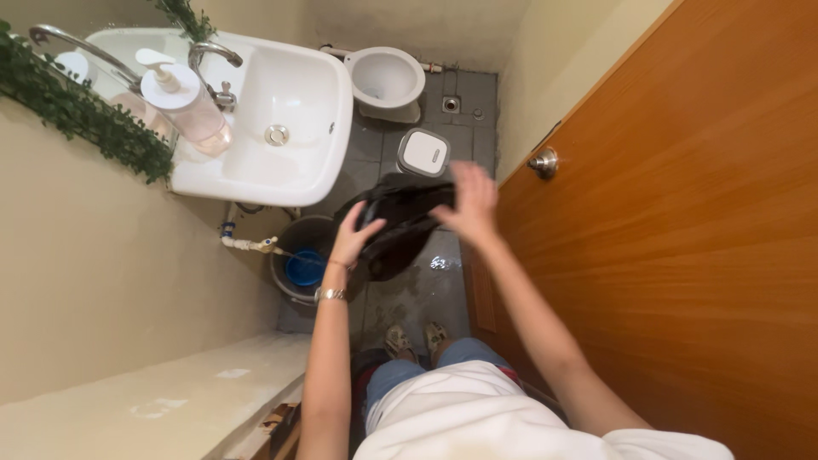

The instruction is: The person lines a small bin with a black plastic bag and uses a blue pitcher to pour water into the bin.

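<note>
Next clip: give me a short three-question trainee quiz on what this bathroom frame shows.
1. True or false: both hands are on the black plastic bag.
2. Which stands on the floor just beyond the bag? A) a small white-lidded bin B) a mop C) a chair
3. What lies under the sink, beside the left hand?

Key:
1. True: the left hand grips the bag's near edge and the right hand lies on its top, fingers spread.
2. A
3. A grey bucket with a blue scoop inside.
</note>
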